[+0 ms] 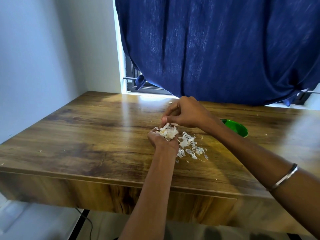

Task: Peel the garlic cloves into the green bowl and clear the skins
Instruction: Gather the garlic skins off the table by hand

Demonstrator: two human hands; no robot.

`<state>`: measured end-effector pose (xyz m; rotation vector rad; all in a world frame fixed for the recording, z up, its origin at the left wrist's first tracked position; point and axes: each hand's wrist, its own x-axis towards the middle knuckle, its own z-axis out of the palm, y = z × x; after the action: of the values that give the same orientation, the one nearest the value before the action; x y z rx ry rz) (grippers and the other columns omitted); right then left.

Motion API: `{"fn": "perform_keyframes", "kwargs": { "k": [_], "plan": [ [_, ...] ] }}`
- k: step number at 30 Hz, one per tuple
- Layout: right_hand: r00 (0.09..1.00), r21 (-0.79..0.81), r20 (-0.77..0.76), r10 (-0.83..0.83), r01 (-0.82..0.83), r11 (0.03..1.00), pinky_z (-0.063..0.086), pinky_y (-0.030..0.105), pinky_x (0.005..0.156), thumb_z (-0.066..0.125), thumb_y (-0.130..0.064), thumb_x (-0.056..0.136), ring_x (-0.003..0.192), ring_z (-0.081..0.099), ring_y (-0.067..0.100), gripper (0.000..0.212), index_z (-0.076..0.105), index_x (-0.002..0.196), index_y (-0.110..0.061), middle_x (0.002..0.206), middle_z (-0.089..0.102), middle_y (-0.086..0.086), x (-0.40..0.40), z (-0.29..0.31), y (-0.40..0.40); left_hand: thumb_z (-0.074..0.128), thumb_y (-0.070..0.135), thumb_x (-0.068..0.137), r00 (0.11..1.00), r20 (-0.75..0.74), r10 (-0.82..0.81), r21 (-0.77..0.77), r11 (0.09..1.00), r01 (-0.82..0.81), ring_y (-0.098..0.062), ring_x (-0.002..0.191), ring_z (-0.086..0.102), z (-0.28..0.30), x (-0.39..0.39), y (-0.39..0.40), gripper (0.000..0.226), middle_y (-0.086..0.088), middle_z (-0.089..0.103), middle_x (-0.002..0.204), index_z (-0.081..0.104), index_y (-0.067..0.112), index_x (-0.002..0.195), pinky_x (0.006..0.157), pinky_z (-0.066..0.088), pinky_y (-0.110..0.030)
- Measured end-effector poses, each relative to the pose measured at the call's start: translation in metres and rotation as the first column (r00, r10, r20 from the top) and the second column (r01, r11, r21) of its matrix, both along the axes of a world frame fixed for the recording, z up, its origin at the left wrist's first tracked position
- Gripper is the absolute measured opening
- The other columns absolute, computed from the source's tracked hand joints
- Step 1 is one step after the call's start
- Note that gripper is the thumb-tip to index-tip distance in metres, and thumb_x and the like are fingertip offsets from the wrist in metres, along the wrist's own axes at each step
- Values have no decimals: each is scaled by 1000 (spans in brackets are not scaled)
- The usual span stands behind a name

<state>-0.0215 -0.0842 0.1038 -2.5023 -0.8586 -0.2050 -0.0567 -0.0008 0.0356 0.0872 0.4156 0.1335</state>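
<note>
While skins are gathered: the peeling looks finished and the clearing step seems to be in hand.
Left hand: the left hand (163,138) is cupped palm-up just above the counter (90,135), its fingers curled round a heap of collected skins (167,131).
Right hand: the right hand (185,112) hangs over that heap, fingertips bunched downward and pinching at the top of it; whether it is adding a piece or pressing the pile down cannot be told.
Loose skins: a scatter of loose skins (190,147) lies on the counter just right of the left wrist, with stray flecks farther off.
Green bowl: the green bowl (237,129) sits behind the right forearm, mostly hidden; its contents are not visible.
Doing it well: probably keep the cupped palm level and low, sweep the scatter toward it with flat fingers, and move slowly, since papery skins likely drift at any draught.
Risk: overfilling the palm may spill flakes.
</note>
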Motion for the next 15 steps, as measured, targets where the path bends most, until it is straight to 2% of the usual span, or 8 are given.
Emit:
{"fn": "perform_keyframes", "kwargs": {
  "k": [2, 5, 7, 10, 13, 15],
  "plan": [
    [1000, 16, -18, 1, -1, 1000, 42, 7, 59, 83, -27, 83, 72, 68, -6, 13, 82, 96, -28, 77, 72, -19, -2, 0, -2, 25, 24, 104, 1000, 0, -9, 5, 1000, 9, -34, 115, 63, 0, 1, 1, 46, -20, 67, 114, 64, 0, 100, 109, 46, -46],
    [999, 69, -52, 10, -7, 998, 54, 17, 72, 90, -24, 74, 72, 71, -5, 17, 82, 90, -26, 75, 76, -15, -3, 2, -7, 26, 23, 102, 1000, -5, -21, 18, 1000, 22, -36, 119, 61, -2, 4, 3, 43, -21, 67, 111, 63, 0, 102, 111, 43, -48],
    [998, 118, -64, -5, 12, 993, 57, 23, 80, 91, -31, 70, 72, 71, -4, 19, 82, 87, -27, 74, 76, -13, -3, 2, -10, 25, 23, 102, 1000, 22, -10, -16, 1000, 11, -36, 113, 62, -3, 5, 4, 46, -23, 67, 106, 63, -3, 105, 111, 44, -49],
    [997, 155, -32, -77, 81, 985, 52, 25, 82, 85, -42, 75, 75, 69, -1, 19, 82, 89, -29, 76, 75, -16, 1, -4, -17, 22, 22, 101, 998, 58, 6, -82, 997, -1, -35, 91, 65, -3, 6, 10, 48, -26, 65, 92, 60, -6, 101, 104, 51, -45],
    [988, 193, -129, -79, 103, 976, 57, 22, 80, 81, -26, 84, 85, 71, 0, 16, 81, 100, -23, 95, 77, -11, 7, -17, -33, 23, 21, 100, 998, 62, 17, -96, 995, -11, -31, 84, 60, -3, 10, 23, 44, -23, 60, 93, 58, -6, 102, 104, 50, -42],
    [975, 206, -208, -79, 122, 971, 56, 20, 75, 83, -18, 80, 82, 71, -4, 19, 80, 97, -24, 92, 77, -13, 11, -28, -44, 24, 17, 98, 996, 82, 28, -104, 994, -19, -28, 80, 54, -5, 14, 34, 38, -19, 56, 90, 56, -3, 98, 108, 45, -40]
  ]
}}
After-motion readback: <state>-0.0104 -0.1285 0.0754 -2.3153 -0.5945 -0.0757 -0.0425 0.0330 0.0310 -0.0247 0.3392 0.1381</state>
